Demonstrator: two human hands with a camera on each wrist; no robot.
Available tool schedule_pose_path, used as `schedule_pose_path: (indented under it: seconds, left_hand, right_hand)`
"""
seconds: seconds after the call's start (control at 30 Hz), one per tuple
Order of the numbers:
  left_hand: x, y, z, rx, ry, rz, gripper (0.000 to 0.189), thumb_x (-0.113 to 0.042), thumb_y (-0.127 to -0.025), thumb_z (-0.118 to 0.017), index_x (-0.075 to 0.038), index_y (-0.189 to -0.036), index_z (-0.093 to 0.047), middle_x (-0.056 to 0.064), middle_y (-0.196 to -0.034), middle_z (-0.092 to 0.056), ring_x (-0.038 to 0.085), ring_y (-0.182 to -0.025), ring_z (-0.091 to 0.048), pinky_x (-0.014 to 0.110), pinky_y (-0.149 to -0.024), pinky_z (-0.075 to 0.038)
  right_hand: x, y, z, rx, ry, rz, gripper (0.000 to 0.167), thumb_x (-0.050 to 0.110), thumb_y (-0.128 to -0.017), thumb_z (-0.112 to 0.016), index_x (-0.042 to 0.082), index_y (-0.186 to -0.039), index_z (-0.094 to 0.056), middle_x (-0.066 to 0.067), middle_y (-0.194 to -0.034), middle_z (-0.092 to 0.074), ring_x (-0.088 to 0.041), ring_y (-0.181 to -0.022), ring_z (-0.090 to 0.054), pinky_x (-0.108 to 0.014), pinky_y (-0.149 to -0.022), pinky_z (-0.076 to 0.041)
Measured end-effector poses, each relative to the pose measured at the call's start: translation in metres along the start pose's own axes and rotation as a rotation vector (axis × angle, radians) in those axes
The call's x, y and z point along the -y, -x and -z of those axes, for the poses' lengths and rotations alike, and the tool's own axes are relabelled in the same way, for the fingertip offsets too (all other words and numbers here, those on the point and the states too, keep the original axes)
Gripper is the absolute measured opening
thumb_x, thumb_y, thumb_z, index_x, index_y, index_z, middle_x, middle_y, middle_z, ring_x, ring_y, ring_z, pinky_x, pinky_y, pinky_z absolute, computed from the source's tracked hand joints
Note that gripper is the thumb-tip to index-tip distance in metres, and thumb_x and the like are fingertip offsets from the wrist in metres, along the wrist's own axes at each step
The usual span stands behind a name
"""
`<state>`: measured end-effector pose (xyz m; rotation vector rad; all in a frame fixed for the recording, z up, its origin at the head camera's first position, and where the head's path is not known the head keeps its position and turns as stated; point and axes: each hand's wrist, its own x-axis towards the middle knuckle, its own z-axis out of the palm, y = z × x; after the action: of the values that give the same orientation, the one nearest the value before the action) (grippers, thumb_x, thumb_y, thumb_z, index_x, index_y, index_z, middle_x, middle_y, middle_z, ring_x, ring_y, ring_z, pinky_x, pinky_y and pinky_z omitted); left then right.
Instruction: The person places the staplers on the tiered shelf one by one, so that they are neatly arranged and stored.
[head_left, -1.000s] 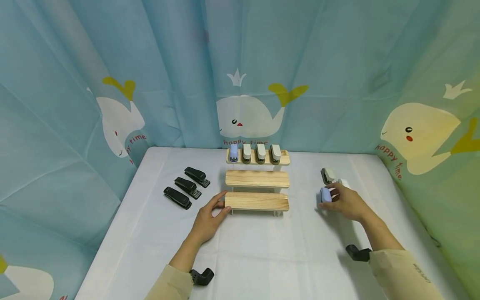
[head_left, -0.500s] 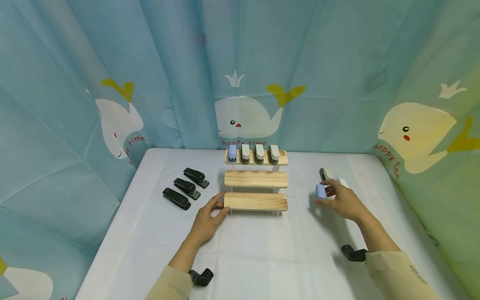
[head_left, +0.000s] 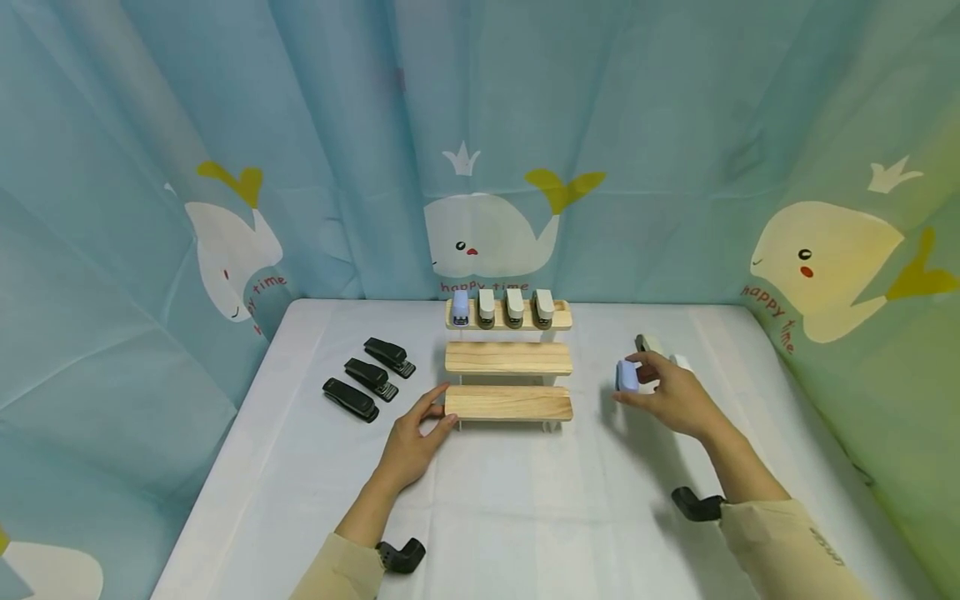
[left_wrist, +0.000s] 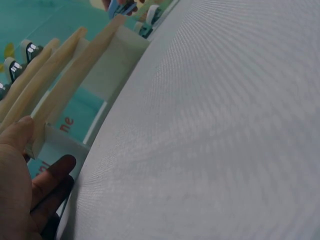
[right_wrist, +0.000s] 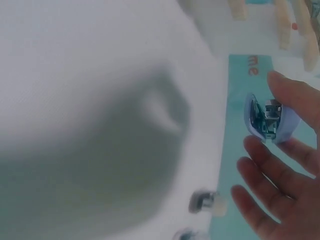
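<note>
The right hand (head_left: 678, 400) pinches a lavender mini stapler (head_left: 627, 377) between thumb and fingers, in the air above the bench (head_left: 510, 508), to the right of a three-tier wooden stand (head_left: 508, 358). From the right wrist, the stapler's metal inside shows, but part of its body is lost behind the thumb and fingers; the lower fingers spread loosely apart.

The left hand (head_left: 411, 446) holds the left end of the lowest tier between thumb and forefinger; the forefinger's tip is hard to make out behind the board.

On the top tier stand a second lavender stapler (head_left: 461, 308) and three white staplers (head_left: 513, 307); the left wrist view cuts this row off at its edge. Behind the right hand, one pale stapler (head_left: 649, 343) is half covered and a white object (head_left: 681, 362) barely shows. Three black staplers (head_left: 371, 377) lie left of the stand, all in plain sight.
</note>
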<state>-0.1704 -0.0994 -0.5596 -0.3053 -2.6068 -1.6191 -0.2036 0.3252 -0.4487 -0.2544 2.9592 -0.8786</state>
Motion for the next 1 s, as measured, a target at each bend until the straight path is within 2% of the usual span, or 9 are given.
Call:
schedule_pose_path:
  seconds: [0.57, 0.7, 1.0]
  left_hand:
    - [0.003, 0.0, -0.001, -0.016, -0.005, -0.005, 0.057, -0.043, -0.1, -0.068, -0.038, -0.153, -0.048, -0.009, -0.113, -0.076, 0.021, -0.125, -0.065, 0.056, -0.116, -0.042]
    - [0.002, -0.001, -0.001, -0.017, -0.001, -0.008, 0.056, -0.043, -0.1, -0.068, -0.039, -0.153, -0.048, -0.009, -0.112, -0.076, 0.021, -0.125, -0.065, 0.056, -0.115, -0.042]
    - [0.002, -0.001, -0.001, -0.018, -0.004, -0.033, 0.057, -0.042, -0.1, -0.068, -0.038, -0.153, -0.048, -0.008, -0.112, -0.076, 0.021, -0.124, -0.066, 0.056, -0.115, -0.043]
  right_hand:
    - [0.027, -0.007, -0.003, -0.027, -0.032, 0.068, 0.071, 0.042, -0.086, -0.085, 0.006, -0.139, -0.055, -0.026, -0.123, -0.067, -0.046, -0.112, -0.065, -0.055, -0.086, -0.055]
    - [0.033, -0.008, -0.003, -0.034, -0.049, 0.087, 0.069, 0.04, -0.086, -0.086, 0.005, -0.138, -0.056, -0.025, -0.123, -0.067, -0.045, -0.11, -0.066, -0.056, -0.09, -0.055]
    - [0.047, -0.011, -0.003, -0.038, -0.068, 0.13, 0.068, 0.036, -0.086, -0.086, 0.002, -0.138, -0.057, -0.023, -0.127, -0.066, -0.042, -0.119, -0.062, -0.057, -0.097, -0.053]
